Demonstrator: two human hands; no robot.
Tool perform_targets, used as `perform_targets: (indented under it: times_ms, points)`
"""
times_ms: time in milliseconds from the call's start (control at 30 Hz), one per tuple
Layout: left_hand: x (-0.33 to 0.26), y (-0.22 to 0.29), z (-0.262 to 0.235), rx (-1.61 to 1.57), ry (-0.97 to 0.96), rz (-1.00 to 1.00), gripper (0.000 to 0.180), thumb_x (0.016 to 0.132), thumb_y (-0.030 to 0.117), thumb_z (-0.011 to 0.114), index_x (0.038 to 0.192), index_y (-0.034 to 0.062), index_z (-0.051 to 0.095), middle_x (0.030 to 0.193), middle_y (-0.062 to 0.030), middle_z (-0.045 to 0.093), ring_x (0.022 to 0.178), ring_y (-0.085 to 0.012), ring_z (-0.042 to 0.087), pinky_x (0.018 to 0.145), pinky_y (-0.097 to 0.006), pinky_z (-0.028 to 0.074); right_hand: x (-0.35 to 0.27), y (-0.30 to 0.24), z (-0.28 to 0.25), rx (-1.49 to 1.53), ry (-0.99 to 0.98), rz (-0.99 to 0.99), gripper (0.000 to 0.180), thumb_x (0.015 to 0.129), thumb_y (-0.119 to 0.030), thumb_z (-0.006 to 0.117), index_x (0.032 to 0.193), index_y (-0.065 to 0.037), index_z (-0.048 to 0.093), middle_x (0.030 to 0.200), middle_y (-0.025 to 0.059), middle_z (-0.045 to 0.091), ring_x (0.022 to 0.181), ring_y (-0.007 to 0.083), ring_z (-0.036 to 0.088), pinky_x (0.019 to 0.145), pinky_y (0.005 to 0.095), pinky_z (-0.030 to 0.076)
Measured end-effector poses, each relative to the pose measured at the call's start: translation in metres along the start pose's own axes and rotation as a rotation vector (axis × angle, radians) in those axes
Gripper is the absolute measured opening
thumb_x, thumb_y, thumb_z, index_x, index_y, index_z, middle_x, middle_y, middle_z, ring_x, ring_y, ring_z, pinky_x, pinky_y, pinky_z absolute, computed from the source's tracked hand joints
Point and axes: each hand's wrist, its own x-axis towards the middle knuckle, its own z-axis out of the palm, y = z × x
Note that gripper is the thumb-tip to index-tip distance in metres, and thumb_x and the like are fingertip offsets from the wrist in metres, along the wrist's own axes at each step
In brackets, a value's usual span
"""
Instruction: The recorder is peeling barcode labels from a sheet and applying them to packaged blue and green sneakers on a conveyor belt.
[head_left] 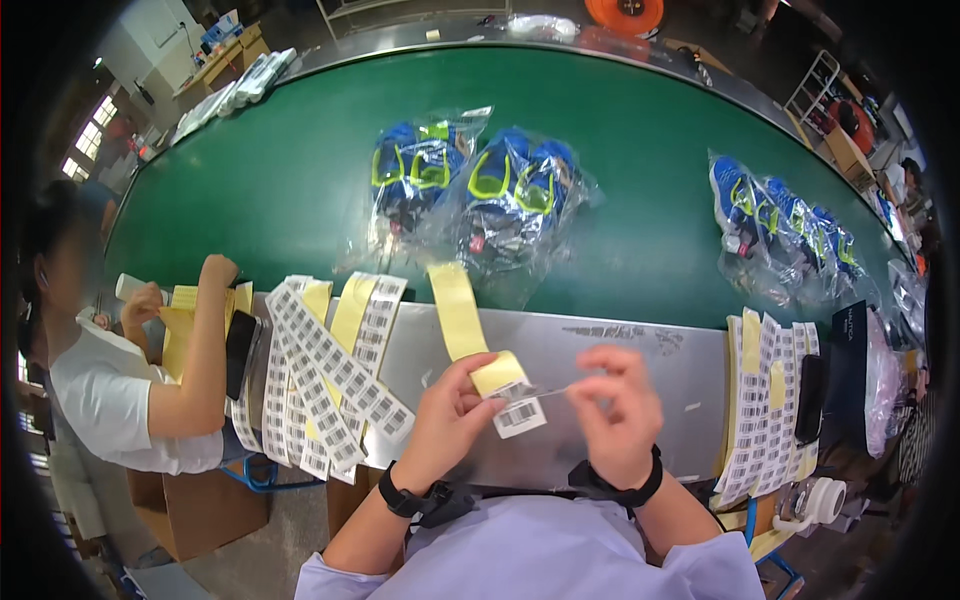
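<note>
My left hand (pixel 449 412) pinches a strip of barcode labels (pixel 520 417) by its lower end. The yellow backing (pixel 453 300) of that strip runs away from me over the table and onto the green belt. My right hand (pixel 617 412) is raised just right of the strip, slightly blurred, its thumb and fingertips pressed together. Something thin and pale (pixel 548 391) spans from the strip to these fingertips; its kind cannot be made out. Beyond my hands, two clear bags of blue and lime-green shoes, a left bag (pixel 412 170) and a right bag (pixel 515 190), lie on the belt.
Barcode label sheets (pixel 330 370) fan out on the metal table at left; more label sheets (pixel 768 400) with a dark phone (pixel 810 400) lie right. Further bagged shoes (pixel 780 220) rest on the green belt (pixel 640 130). At left, another person (pixel 140 390) handles yellow sheets.
</note>
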Motion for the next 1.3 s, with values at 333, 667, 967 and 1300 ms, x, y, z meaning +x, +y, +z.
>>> perform_targets:
  times_ms: [333,667,967,1300]
  points:
    - [0.01,-0.036,-0.013,0.101,0.025,0.005,0.031,0.093,0.004,0.063,0.122,-0.0017,0.055,0.1,-0.0082,0.067,0.087,-0.0104,0.065,0.073,-0.022,0.052,0.111,0.192,0.076,0.433,0.382,0.497,0.082,0.093,-0.006,0.06,0.155,-0.015,0.008,0.151,0.0261,0.03,0.133,0.0301,0.04,0.108,0.0376,0.036]
    - [0.011,-0.048,-0.025,0.087,0.017,-0.023,0.027,0.091,-0.002,0.061,0.118,-0.0023,0.058,0.098,-0.0067,0.066,0.086,-0.0091,0.064,0.072,-0.022,0.051,0.2,0.239,0.065,0.555,0.303,0.715,0.082,0.093,-0.011,0.06,0.154,-0.014,0.004,0.11,0.0235,0.062,0.082,0.0196,0.066,0.068,0.0308,0.056]
    - [0.01,-0.052,-0.033,0.051,-0.009,-0.077,0.028,0.09,-0.006,0.059,0.118,-0.0051,0.057,0.105,-0.012,0.066,0.094,-0.0146,0.066,0.081,-0.026,0.054,0.249,0.254,0.078,0.379,0.456,0.95,0.087,0.081,0.002,0.066,0.152,-0.017,0.019,0.081,0.014,0.065,0.05,0.0205,0.062,0.04,0.0308,0.05]
    - [0.012,-0.053,-0.036,0.001,-0.034,-0.061,0.031,0.089,-0.008,0.058,0.119,-0.0056,0.056,0.111,-0.0142,0.065,0.099,-0.016,0.065,0.085,-0.027,0.053,0.246,0.269,0.049,0.329,0.507,0.753,0.093,0.072,0.013,0.064,0.151,-0.012,0.022,0.072,0.0049,0.061,0.05,0.0112,0.051,0.039,0.0274,0.039]
